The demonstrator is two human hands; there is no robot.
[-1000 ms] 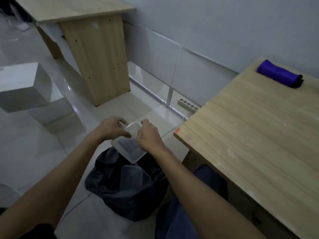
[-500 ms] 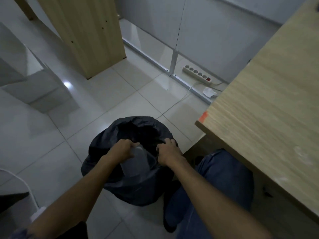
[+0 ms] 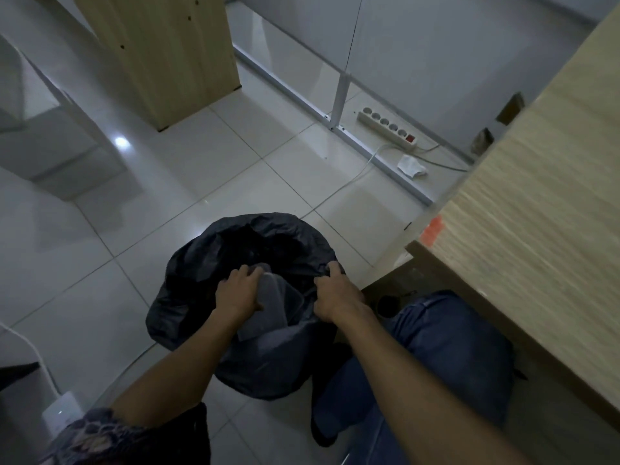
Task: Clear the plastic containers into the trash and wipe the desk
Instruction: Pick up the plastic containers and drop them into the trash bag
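The containers (image 3: 278,303) sit stacked inside the bin (image 3: 255,256), at its 6 o'clock side, tilted. The left hand (image 3: 240,290) presses on them from 9 o'clock, fingers curled over their edge. The right hand (image 3: 335,293) is at the bin's 3 o'clock, fingers clamped on the black liner's rim. The bench (image 3: 543,203) stands at 2 o'clock from the bin, apart from it. A power strip (image 3: 387,129) lies on the floor (image 3: 167,182) at 1 o'clock.
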